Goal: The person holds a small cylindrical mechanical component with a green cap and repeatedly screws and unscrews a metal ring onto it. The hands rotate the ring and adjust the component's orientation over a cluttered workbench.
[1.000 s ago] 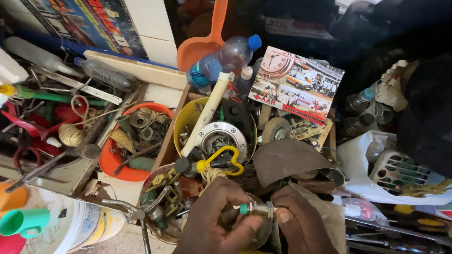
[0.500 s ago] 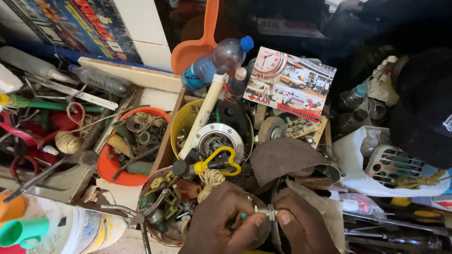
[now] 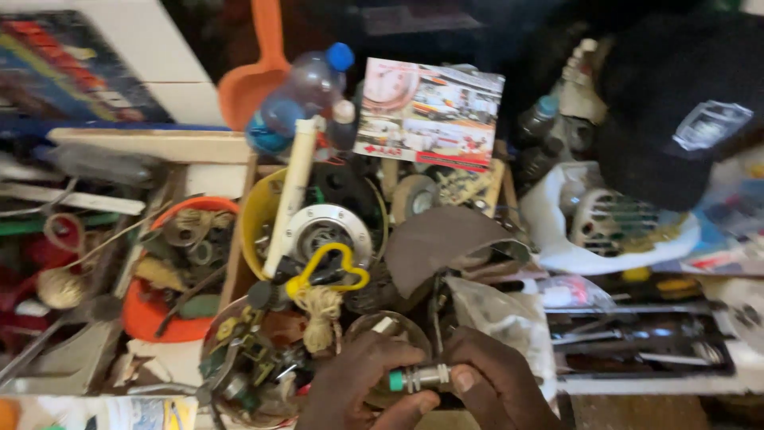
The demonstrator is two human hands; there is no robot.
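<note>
- Both hands sit at the near edge of the view, low and centre, closed around one small metal fitting (image 3: pixel 420 377) with a green end.
- The left hand (image 3: pixel 358 390) curls its fingers over the green end; the right hand (image 3: pixel 495 386) pinches the silver end between thumb and fingers. Neither hand is open, and neither holds anything else.
- The fitting lies level between the two hands, just in front of a round tin of small parts (image 3: pixel 247 358) and just near of a clear glass jar (image 3: pixel 390 330).
- How far along: judging from the grip, the work on the fitting looks to be under way and not finished. The piece is in the hands, not set down, and nothing shows it joined to another part.
- Around it, to the far side, a yellow bowl (image 3: pixel 259 211) holds a round metal hub (image 3: pixel 326 231) and a yellow heart-shaped hook (image 3: pixel 328 267); an orange bowl (image 3: pixel 159 318) of scrap sits to the left.
- Further off stand a plastic bottle with a blue cap (image 3: pixel 302 95), an orange scoop (image 3: pixel 255 80) and a printed card (image 3: pixel 430 111).
- Hard to make out: the frame is blurred, so I cannot tell whether the fitting is threaded or made of two pieces.
- The lower parts of both hands are cut off by the frame's edge, and the far right is dark.
</note>
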